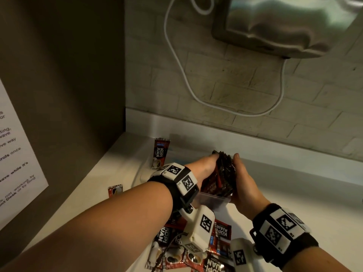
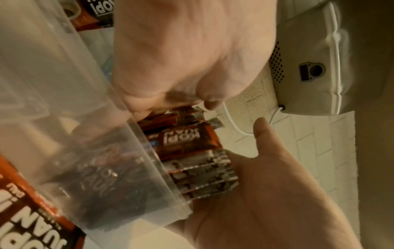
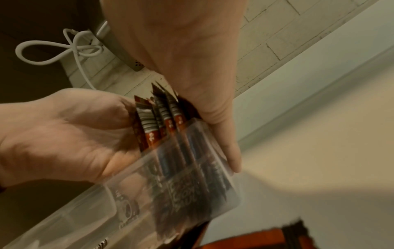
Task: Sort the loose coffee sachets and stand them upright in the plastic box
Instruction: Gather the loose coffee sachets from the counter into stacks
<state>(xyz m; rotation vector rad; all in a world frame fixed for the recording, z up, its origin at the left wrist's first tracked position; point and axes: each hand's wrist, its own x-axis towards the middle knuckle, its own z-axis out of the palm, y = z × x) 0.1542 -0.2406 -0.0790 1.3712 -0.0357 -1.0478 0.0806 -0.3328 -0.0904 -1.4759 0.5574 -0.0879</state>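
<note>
A stack of red-and-black coffee sachets (image 1: 222, 173) stands on end in the clear plastic box (image 1: 214, 200), their tops sticking out above its rim. My left hand (image 1: 208, 163) lies flat against the stack's left side, fingers stretched along it. My right hand (image 1: 241, 175) presses the right side, thumb raised. The left wrist view shows the sachets (image 2: 192, 139) against the right palm (image 2: 266, 193), behind the box wall (image 2: 64, 101). In the right wrist view the sachets (image 3: 157, 121) sit between both hands, and one digit of the right hand (image 3: 181, 50) runs down the box (image 3: 192, 185).
Several loose sachets (image 1: 220, 232) lie in a heap on the white counter (image 1: 294, 193) near me. One sachet (image 1: 160, 152) leans at the back left and another (image 1: 115, 190) lies further left. A white cable (image 1: 176, 55) hangs on the brick wall under an appliance (image 1: 284, 26). A dark panel with a paper notice (image 1: 15, 154) bounds the left.
</note>
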